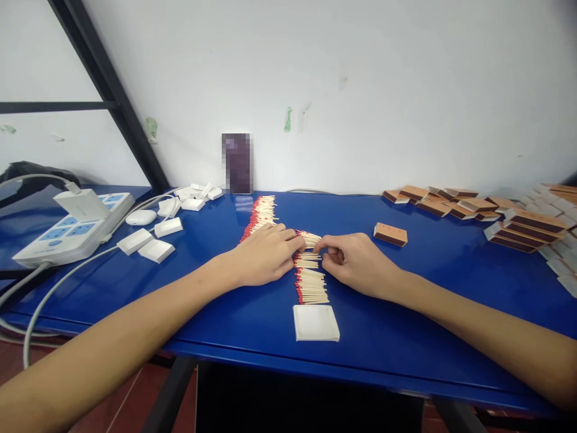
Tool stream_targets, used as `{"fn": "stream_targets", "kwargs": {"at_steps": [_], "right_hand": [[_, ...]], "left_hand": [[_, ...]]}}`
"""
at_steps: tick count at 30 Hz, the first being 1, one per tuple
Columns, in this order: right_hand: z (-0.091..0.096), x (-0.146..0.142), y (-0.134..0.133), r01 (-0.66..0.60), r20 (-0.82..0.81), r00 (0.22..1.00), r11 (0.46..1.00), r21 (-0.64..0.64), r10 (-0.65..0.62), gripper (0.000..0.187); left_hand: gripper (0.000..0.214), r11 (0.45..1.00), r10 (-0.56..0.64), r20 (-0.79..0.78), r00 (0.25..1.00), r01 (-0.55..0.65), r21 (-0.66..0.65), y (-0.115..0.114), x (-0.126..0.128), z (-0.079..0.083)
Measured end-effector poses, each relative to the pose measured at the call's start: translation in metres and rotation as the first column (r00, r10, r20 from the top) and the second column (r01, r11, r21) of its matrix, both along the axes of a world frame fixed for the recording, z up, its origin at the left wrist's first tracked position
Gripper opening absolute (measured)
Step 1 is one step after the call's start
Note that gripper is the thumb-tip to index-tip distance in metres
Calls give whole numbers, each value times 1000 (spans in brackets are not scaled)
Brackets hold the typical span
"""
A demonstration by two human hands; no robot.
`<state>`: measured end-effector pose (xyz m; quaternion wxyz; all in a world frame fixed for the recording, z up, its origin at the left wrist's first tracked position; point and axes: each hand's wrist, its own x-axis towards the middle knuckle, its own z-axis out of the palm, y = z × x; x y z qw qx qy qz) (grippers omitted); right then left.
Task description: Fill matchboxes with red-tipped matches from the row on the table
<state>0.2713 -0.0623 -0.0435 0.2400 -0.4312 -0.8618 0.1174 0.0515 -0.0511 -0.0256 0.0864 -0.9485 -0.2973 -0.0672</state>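
Observation:
A column of red-headed matches lies on the blue table in small groups, heads to the left. My left hand rests palm down with fingers bent together, its fingertips against the head ends of an upper group of matches. Opposite it, my right hand is curled, with index finger and thumb at the plain ends of these matches. The fingers partly hide what they grip. A larger row of matches stretches behind my left hand. Below the column sits a white, shallow, open tray.
One matchbox lies to the right, with a heap of matchbox sleeves and stacked boxes beyond. White inner trays, a power strip and a cable occupy the left. A pixelated dark rectangle stands by the wall.

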Motion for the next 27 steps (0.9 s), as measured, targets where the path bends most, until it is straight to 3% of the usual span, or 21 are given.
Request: {"fn": "stream_targets", "kwargs": {"at_steps": [15,27], "right_hand": [[-2,-1,2,-2,0,1000,1000,3,2,13],[2,3,-1,-98,-24,995,995,-33,97,23]], "left_hand": [[18,999,28,-9,1000,-28,29,-2,3,0],[20,997,-45,42,998,48,-61,-2,-1,2]]}}
